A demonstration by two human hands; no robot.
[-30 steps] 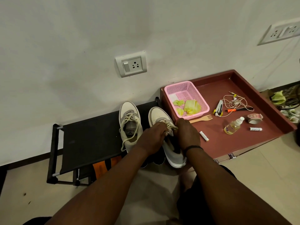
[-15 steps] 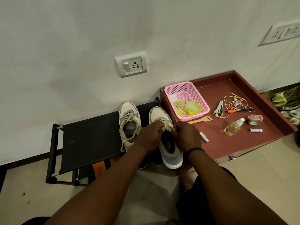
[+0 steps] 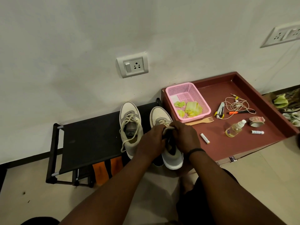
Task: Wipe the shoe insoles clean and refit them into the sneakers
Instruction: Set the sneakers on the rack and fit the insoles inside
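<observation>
At the centre of the frame, the right-hand sneaker point(image 3: 168, 140) is sitting on the black rack point(image 3: 90, 143), its heel hanging over the front edge. The left hand point(image 3: 152, 143) and right hand point(image 3: 185, 137) are both curling their fingers around its tongue and collar. The other sneaker point(image 3: 129, 127) is standing just left. A maroon tray point(image 3: 243, 143) with a pink basket point(image 3: 186, 98) is lying at the right.

head-worn view, angled down, close
</observation>
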